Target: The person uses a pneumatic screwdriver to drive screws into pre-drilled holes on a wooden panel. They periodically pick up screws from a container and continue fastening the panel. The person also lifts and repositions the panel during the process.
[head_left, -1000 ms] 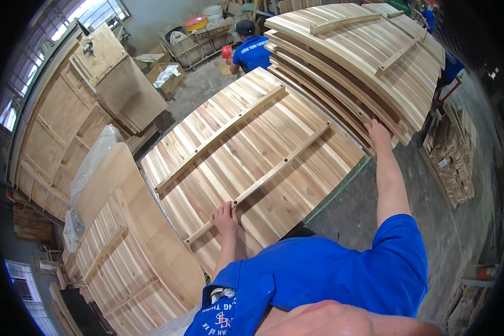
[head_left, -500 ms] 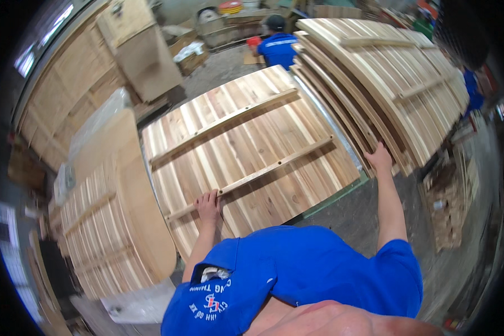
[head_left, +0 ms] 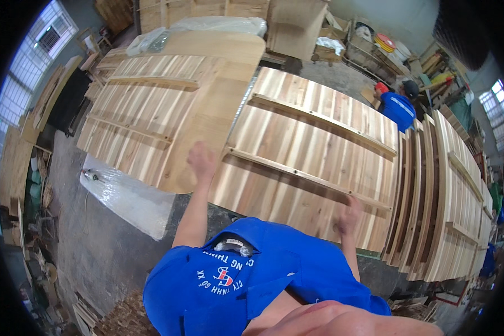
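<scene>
A slatted wooden panel [head_left: 302, 140] with two battens across it lies in front of me. My right hand [head_left: 350, 217], blurred by motion, is over its near right part, below the nearer batten [head_left: 297, 171]. Its fingers look apart, with nothing seen in them. My left hand [head_left: 201, 161] is over the near right part of a smooth, round-cornered board [head_left: 229, 67], close to the gap between board and panel. That hand is blurred too, fingers spread and holding nothing; whether it touches the board I cannot tell. Another battened slatted panel [head_left: 145, 112] rests on this board.
Several slatted panels [head_left: 453, 185] lean in a row on the right. Clear plastic sheeting [head_left: 131, 201] hangs below the left panel. A co-worker in a blue shirt [head_left: 397, 109] is low down beyond the panels. Cardboard boxes [head_left: 327, 51] stand at the back.
The view has swung left. My right hand has left the leaning panels and is over the middle panel. My left hand has moved off that panel's batten to over the smooth board.
</scene>
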A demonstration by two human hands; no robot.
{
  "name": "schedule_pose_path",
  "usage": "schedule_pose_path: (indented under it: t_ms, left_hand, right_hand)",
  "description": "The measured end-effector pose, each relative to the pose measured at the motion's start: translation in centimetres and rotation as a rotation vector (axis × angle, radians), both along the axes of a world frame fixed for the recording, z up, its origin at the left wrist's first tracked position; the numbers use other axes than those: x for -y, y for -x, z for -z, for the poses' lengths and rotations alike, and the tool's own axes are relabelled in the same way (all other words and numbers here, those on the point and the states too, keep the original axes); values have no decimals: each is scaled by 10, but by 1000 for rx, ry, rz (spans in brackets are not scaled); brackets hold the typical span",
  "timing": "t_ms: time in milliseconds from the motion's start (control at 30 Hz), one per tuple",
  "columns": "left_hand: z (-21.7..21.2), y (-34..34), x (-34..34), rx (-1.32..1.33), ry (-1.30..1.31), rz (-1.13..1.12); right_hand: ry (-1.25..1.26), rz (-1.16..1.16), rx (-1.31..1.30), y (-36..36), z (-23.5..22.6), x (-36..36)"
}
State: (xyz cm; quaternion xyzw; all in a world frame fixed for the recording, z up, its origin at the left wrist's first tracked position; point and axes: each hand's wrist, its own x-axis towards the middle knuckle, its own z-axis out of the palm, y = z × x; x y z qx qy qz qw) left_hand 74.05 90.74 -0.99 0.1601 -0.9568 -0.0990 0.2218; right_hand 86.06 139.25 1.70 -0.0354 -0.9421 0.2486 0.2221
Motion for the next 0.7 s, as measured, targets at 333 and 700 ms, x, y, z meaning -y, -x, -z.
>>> schedule_pose_path:
  t_ms: [333,700]
  left_hand:
    - [15,-113,214,-311,-317,-444]
    - [54,-201,210,-304,-839,-570]
  right_hand:
    - [-178,-971,263,187,-25,387]
    - [-482,-1037,415,258,13,650]
